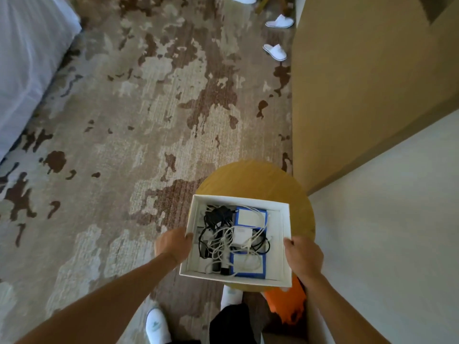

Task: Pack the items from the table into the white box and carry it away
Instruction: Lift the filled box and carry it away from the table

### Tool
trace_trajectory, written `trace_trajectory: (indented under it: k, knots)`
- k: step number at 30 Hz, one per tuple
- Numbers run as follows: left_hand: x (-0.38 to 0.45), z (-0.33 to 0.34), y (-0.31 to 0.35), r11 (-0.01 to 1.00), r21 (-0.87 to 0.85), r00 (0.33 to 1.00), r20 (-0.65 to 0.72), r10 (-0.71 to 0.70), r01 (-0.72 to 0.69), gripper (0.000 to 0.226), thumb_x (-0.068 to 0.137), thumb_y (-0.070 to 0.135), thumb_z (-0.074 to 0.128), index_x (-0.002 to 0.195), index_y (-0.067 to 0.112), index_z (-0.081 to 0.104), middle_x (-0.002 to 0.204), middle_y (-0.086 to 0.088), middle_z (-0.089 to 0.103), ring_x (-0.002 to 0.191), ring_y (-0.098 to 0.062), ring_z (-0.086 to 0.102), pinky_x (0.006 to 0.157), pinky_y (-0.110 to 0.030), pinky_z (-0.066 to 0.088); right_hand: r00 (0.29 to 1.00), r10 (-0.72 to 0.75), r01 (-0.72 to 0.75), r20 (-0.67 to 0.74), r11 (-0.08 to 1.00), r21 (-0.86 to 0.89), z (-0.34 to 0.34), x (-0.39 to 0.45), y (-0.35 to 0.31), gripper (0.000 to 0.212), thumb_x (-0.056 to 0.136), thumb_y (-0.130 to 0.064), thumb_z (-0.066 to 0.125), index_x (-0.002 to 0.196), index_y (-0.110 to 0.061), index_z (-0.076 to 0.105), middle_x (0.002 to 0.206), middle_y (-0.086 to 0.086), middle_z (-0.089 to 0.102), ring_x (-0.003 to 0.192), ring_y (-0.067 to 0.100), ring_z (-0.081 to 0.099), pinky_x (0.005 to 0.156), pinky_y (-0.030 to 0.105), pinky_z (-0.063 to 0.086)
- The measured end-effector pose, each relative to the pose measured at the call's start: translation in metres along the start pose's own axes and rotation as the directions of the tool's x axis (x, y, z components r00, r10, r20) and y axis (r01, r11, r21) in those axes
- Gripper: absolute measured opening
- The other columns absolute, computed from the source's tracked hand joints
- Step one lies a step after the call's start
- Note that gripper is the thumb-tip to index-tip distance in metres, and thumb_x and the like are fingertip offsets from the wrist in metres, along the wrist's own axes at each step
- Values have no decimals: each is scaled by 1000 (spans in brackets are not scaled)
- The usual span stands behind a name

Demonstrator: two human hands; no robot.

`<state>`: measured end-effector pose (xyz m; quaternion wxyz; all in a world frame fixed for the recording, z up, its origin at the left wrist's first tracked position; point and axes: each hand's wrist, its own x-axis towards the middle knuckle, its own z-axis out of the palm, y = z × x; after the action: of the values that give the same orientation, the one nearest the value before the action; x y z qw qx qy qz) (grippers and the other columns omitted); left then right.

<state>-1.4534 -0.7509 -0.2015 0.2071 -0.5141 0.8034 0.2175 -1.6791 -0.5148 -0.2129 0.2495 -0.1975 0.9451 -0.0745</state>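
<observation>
Both hands (173, 244) (304, 256) grip white box (191, 227); tangled cables (223, 239) obscure contents.

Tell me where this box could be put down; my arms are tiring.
Bare top of the round table shows beyond the white box, toward the wall. The carpet between bed and cabinet is open. Slippers crowd the far end; the box is full of cables.

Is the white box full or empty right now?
Loaded, not empty. The white box holds tangled black and white cables over blue-edged packets. Left hand and right hand grip its sides.
</observation>
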Motion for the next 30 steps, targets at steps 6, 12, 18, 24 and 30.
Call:
trace_trajectory:
  k: [6,12,18,24,30]
  knots:
    - [53,16,33,1000,17,999,30,23,-24,32,101,40,45,87,17,62,89,-7,66,82,-26,63,71,-34,53,1000,-7,7,21,1000,-17,11,56,18,52,101,-32,52,51,-21,40,46,-9,34,40,9,30,44,21,27]
    - [79,27,56,996,76,998,33,48,-50,34,101,40,46,77,18,53,82,-7,63,78,-27,62,66,-31,49,1000,-3,3,18,1000,-16,15,84,30,51,102,-31,51,53,-20,41,48,-6,39,44,11,36,48,24,32]
    - [86,39,59,993,106,999,18,39,-41,35,102,41,44,77,18,54,73,-1,57,71,-22,57,61,-28,42,1000,2,-1,18,1000,-6,22,91,36,53,101,-31,53,51,-21,40,46,-7,36,41,9,32,46,22,29]
    - [89,36,61,981,179,993,101,55,-73,37,104,42,36,96,17,62,82,0,59,75,-20,58,65,-30,45,990,16,0,143,993,-114,16,92,33,48,103,-31,45,57,-20,39,52,-7,35,45,8,31,46,23,28]
    - [70,-14,67,948,280,956,286,68,-152,42,103,39,34,112,11,65,108,-7,67,99,-25,64,87,-38,55,946,74,14,316,964,-267,-34,82,11,28,98,-27,44,71,-22,44,69,-6,50,60,9,46,57,26,38]
